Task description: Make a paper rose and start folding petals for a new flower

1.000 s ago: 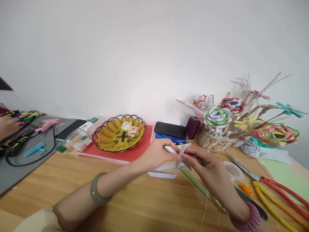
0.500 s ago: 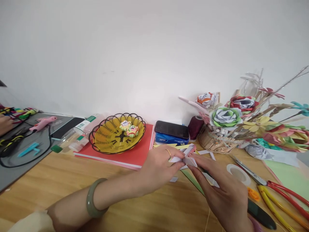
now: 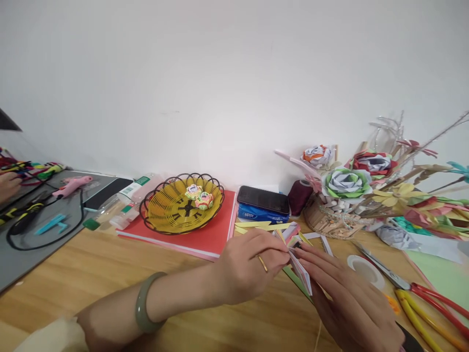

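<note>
Between my two hands is a piece of folded white paper [image 3: 301, 275], its layers pressed into a narrow strip that slants down to the right. My left hand [image 3: 252, 266], with a ring and a green bangle, pinches the upper end of the folded paper. My right hand [image 3: 348, 293] lies along its right side, fingers together against the paper; the thumb is mostly hidden. Just beyond my fingertips are cut strips of yellow paper [image 3: 262, 225] and white paper. A green paper strip [image 3: 291, 276] shows beneath the hands.
A yellow woven basket [image 3: 166, 215] with two small paper flowers stands on red paper [image 3: 229, 208]. A phone [image 3: 263, 199] rests on a blue pack. Scissors [image 3: 390, 274], a tape roll [image 3: 366, 271] and a paper-flower arrangement [image 3: 346, 183] are rightward; far left, another person's hand [image 3: 9, 185] and a pink glue gun [image 3: 73, 186].
The folded paper has turned and now points down to the right, showing more of its length. My left fingers have curled closer round it, and my right hand has flattened along its side.
</note>
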Tool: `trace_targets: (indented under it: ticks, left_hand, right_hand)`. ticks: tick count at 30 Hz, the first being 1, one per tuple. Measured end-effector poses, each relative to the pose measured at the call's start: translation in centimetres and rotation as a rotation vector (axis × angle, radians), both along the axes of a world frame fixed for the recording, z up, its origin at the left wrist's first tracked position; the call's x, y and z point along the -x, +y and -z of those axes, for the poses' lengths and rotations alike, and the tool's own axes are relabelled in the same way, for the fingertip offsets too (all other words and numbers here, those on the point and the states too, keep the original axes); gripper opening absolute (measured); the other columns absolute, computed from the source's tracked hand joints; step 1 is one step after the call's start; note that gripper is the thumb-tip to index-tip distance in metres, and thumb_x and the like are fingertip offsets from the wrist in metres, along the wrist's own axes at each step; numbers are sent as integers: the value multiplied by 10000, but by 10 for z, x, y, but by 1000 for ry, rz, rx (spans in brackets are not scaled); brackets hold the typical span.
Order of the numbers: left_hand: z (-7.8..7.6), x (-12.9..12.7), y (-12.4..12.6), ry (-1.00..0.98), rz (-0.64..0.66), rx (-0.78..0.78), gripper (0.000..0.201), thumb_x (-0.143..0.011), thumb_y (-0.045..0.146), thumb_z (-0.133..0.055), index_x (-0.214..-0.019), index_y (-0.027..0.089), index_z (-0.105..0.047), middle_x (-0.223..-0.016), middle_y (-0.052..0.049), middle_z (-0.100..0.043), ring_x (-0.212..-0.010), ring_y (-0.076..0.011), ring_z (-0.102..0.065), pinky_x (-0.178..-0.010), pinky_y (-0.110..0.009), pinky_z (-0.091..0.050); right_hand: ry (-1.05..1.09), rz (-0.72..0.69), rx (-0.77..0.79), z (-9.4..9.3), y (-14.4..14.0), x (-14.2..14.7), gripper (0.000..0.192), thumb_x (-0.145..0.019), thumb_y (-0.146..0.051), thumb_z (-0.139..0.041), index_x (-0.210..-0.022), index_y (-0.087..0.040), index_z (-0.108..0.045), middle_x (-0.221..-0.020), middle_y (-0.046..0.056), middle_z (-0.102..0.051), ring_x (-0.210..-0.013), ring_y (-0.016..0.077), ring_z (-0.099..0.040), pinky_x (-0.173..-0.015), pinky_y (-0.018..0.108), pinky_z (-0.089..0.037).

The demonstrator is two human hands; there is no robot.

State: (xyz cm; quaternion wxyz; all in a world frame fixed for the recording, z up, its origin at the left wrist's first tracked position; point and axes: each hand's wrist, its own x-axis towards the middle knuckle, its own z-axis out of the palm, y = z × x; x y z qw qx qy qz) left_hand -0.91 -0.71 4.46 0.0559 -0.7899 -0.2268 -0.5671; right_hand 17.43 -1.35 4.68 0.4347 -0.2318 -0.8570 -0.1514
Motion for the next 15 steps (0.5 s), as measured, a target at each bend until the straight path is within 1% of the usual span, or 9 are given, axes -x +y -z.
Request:
trace_targets:
  ticks: [6,9,12,15]
  left_hand:
    - [0,1,0,43,-23,-21,76,-779,94,-520,-780,160,-557,-763,-41,-659,-738,-113,-617,-699,-217,-528]
    - [2,2,1,76,-27,-35,93,-776,87,-512,-813,162,-552,-785,-37,-657,-772,-113,-609,-714,-215,-529]
    - [3,3,2,105,-39,-84,103,-770,84,-521,-829,161,-556,-787,-36,-654,-780,-116,-603,-727,-224,-530]
    - [2,3,2,106,-52,-116,96,-782,90,-505,-813,166,-556,-764,-30,-652,-764,-111,-605,-726,-226,-535]
  right_hand:
    - [-23,-17,9,-2,0,-2,420,-745,-69,-560,-1147,-190,-565,-932,84,-716,-928,211,-650,-764,291,-560]
    - [-33,-24,22,0,0,-4,448,-750,-81,-561,-1179,-208,-545,-949,73,-713,-924,216,-652,-752,304,-568]
    - [-32,-20,32,-1,0,-4,437,-762,-89,-549,-1177,-226,-543,-948,62,-713,-920,216,-653,-744,313,-570]
    - [-38,-27,16,-2,-1,-4,409,-767,-95,-550,-1160,-208,-552,-930,76,-717,-922,215,-652,-748,308,-567]
